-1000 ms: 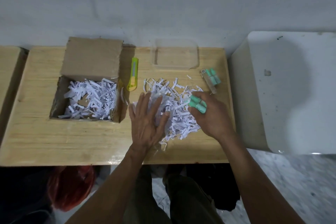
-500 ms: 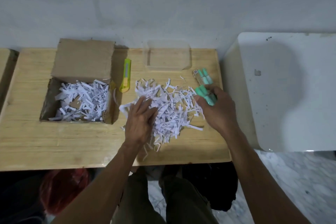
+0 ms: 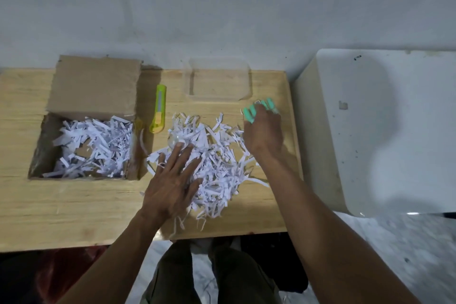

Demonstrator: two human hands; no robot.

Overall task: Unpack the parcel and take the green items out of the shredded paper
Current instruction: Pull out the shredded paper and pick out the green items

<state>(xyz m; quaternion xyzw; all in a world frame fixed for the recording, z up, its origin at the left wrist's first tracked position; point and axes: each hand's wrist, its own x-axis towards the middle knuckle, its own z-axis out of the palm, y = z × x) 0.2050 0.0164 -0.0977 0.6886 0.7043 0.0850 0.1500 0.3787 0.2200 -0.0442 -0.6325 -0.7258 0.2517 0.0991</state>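
A light wooden table (image 3: 74, 210) stands against a pale wall, with a white surface (image 3: 385, 131) at its right end. At the table's left sits an open cardboard box (image 3: 93, 86), its lid tipped back, still half full of shredded paper (image 3: 91, 148). A second, loose heap of white shreds (image 3: 217, 163) lies at the table's middle. Behind it stands a clear plastic tray (image 3: 219, 81), and between box and heap lies a yellow-green utility knife (image 3: 159, 108).

The left hand (image 3: 172, 180) rests flat on the heap, fingers straight and spread. The right hand (image 3: 264, 133) has moved away from the heap toward the table's far right edge, where other green items (image 3: 270, 103) already lie. It grips two mint-green cylinders (image 3: 249, 113), its fingers curled round them.

So one more pair seems freed from the paper and about to join the rest; the box's own shreds look unsearched.
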